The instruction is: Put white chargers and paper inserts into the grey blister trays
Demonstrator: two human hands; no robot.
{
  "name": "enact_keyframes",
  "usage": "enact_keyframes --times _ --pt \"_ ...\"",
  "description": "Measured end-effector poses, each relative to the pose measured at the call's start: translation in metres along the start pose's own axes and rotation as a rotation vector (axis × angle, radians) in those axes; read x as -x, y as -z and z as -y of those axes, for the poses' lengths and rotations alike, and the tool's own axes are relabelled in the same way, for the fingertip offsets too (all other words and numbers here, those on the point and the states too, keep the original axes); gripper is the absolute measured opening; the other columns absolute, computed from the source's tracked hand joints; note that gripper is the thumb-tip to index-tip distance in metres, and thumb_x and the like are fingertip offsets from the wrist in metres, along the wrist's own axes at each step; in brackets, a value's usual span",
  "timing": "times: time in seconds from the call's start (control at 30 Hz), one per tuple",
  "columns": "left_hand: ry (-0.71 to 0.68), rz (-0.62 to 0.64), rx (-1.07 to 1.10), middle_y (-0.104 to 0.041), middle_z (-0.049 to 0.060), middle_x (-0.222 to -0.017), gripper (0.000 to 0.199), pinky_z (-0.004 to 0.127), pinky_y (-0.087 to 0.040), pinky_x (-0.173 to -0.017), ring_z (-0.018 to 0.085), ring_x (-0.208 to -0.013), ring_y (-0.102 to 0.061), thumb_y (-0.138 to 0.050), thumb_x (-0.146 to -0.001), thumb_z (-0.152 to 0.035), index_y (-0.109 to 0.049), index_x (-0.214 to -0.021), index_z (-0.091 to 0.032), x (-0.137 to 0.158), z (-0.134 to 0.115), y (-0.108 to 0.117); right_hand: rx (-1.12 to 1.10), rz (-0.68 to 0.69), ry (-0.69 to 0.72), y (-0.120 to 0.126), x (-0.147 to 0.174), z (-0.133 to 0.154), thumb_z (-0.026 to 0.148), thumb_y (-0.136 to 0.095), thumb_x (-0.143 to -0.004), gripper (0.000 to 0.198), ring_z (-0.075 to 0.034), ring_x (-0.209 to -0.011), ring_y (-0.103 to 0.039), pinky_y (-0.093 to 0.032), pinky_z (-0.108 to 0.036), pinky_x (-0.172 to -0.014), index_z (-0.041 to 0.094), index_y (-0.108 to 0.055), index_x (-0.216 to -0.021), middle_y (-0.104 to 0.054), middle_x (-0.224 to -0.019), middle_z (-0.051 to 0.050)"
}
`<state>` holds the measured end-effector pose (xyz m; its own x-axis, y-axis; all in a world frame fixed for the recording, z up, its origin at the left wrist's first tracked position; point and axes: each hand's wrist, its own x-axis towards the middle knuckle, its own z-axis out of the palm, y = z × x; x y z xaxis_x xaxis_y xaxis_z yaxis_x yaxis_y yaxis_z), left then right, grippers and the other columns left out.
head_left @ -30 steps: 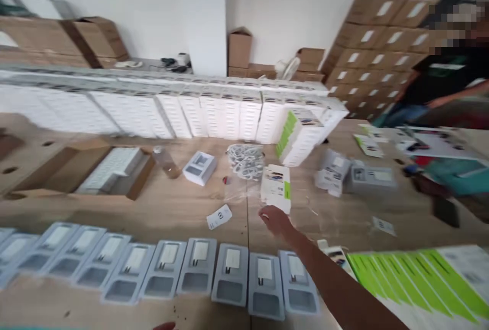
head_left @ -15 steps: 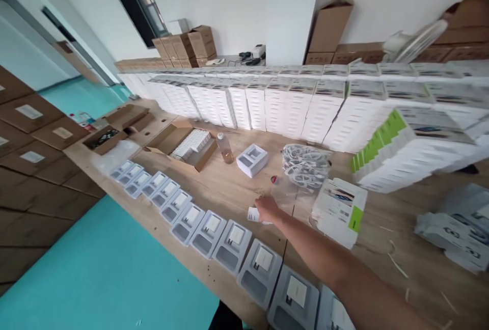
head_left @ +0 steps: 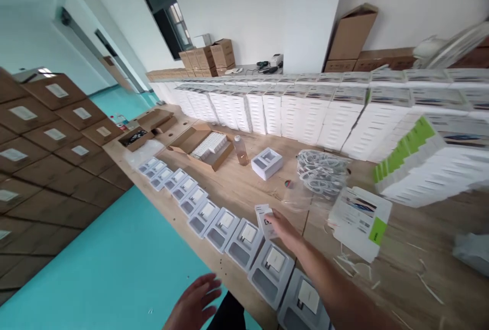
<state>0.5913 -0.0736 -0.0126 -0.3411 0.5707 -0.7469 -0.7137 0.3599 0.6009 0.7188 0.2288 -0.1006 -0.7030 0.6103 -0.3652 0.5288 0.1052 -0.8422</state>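
Note:
My right hand (head_left: 283, 225) is closed on a few white printed leaflets (head_left: 262, 216) above the table, just behind the row of grey trays. Fingers apart and holding nothing, my left hand (head_left: 196, 301) hangs over the floor in front of the table edge. Several grey moulded trays (head_left: 263, 285) run along that edge, and many have a flat white piece (head_left: 275, 258) in the upper recess. Beyond my right hand lie a bag of bundled white cables (head_left: 320, 169) and a flattened white and green carton (head_left: 361, 220).
A white box insert (head_left: 266, 163), a bottle (head_left: 240, 150) and an open cardboard box of small white boxes (head_left: 209, 145) stand mid-table. Stacked white packages (head_left: 298, 116) line the back. Brown cartons (head_left: 49, 141) rise at left; paper strips (head_left: 430, 289) lie at right.
The view has turned left. My right hand has lifted the leaflets off the table and brought them nearer the trays. My left hand has come into view at the bottom.

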Motion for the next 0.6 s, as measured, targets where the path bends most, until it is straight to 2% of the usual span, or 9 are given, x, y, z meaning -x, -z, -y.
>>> enact_keyframes --times 0.1,0.17,0.23,0.3,0.37,0.43,0.5,0.53,0.6 --pt "-0.045 0.285 0.087 -0.053 0.010 -0.137 0.053 0.050 -0.044 -0.094 0.032 -0.129 -0.045 -0.068 -0.076 -0.031 -0.056 -0.127 -0.029 -0.018 -0.012 -0.043 -0.477 0.045 0.032 -0.047 0.045 0.027 0.049 -0.037 -0.089 0.046 -0.021 -0.091 -0.068 -0.054 -0.029 -0.071 0.017 -0.056 -0.117 -0.071 -0.105 -0.007" --pt "0.013 0.506 0.067 -0.058 0.012 -0.129 0.061 0.057 -0.044 -0.090 0.035 -0.117 -0.054 -0.064 -0.069 -0.020 -0.055 -0.128 -0.027 -0.037 -0.016 -0.059 -0.583 0.049 -0.008 -0.076 0.070 0.030 0.055 -0.045 -0.084 0.049 -0.025 -0.100 -0.066 -0.054 -0.032 -0.079 0.019 -0.059 -0.114 -0.069 -0.111 -0.009" --pt "0.080 0.619 -0.008 -0.066 0.014 -0.113 0.056 0.057 -0.043 -0.088 0.035 -0.102 -0.062 -0.063 -0.060 -0.016 -0.064 -0.116 -0.019 -0.060 -0.015 -0.064 -0.431 -0.033 -0.009 -0.095 0.084 0.023 0.057 -0.049 -0.082 0.051 -0.027 -0.115 -0.060 -0.052 -0.034 -0.090 0.021 -0.060 -0.116 -0.065 -0.122 -0.010" --pt "0.083 0.592 -0.116 -0.069 0.014 -0.095 0.047 0.054 -0.045 -0.085 0.033 -0.089 -0.065 -0.063 -0.052 -0.015 -0.069 -0.099 -0.015 -0.082 -0.010 -0.061 -0.232 -0.168 0.051 -0.104 0.085 0.013 0.059 -0.052 -0.080 0.051 -0.029 -0.118 -0.057 -0.050 -0.038 -0.094 0.023 -0.061 -0.115 -0.062 -0.125 -0.012" --pt "0.080 0.525 -0.256 -0.068 0.009 -0.081 0.041 0.051 -0.046 -0.081 0.028 -0.078 -0.064 -0.064 -0.047 -0.015 -0.069 -0.088 -0.017 -0.101 -0.009 -0.053 -0.061 -0.320 0.162 -0.105 0.080 0.012 0.058 -0.057 -0.078 0.051 -0.033 -0.116 -0.057 -0.050 -0.044 -0.095 0.023 -0.060 -0.115 -0.061 -0.125 -0.014" --pt "0.078 0.581 -0.490 -0.063 0.004 -0.072 0.033 0.049 -0.047 -0.078 0.026 -0.073 -0.060 -0.065 -0.047 -0.017 -0.068 -0.079 -0.020 -0.113 -0.016 -0.044 0.063 -0.433 0.274 -0.104 0.074 0.022 0.054 -0.060 -0.077 0.055 -0.036 -0.120 -0.053 -0.046 -0.050 -0.099 0.024 -0.056 -0.123 -0.057 -0.131 -0.015" --pt "-0.016 0.735 -0.774 -0.056 0.002 -0.065 0.020 0.050 -0.047 -0.078 0.026 -0.072 -0.057 -0.065 -0.049 -0.019 -0.064 -0.068 -0.021 -0.121 -0.030 -0.036 0.125 -0.425 0.357 -0.109 0.067 0.037 0.052 -0.061 -0.079 0.054 -0.035 -0.124 -0.050 -0.044 -0.050 -0.103 0.027 -0.055 -0.126 -0.054 -0.135 -0.012" --pt "-0.112 0.808 -0.879 -0.054 0.002 -0.063 0.014 0.050 -0.046 -0.079 0.027 -0.072 -0.057 -0.064 -0.050 -0.019 -0.061 -0.063 -0.022 -0.123 -0.039 -0.032 0.134 -0.389 0.383 -0.113 0.063 0.043 0.052 -0.060 -0.080 0.048 -0.034 -0.123 -0.051 -0.044 -0.049 -0.103 0.029 -0.059 -0.122 -0.056 -0.133 -0.011" --pt "-0.310 0.848 -0.952 -0.054 0.002 -0.064 0.008 0.048 -0.046 -0.082 0.028 -0.075 -0.057 -0.063 -0.053 -0.020 -0.057 -0.057 -0.023 -0.126 -0.055 -0.023 0.116 -0.347 0.397 -0.125 0.056 0.052 0.054 -0.056 -0.082 0.037 -0.032 -0.118 -0.056 -0.046 -0.047 -0.101 0.032 -0.068 -0.108 -0.062 -0.125 -0.009"
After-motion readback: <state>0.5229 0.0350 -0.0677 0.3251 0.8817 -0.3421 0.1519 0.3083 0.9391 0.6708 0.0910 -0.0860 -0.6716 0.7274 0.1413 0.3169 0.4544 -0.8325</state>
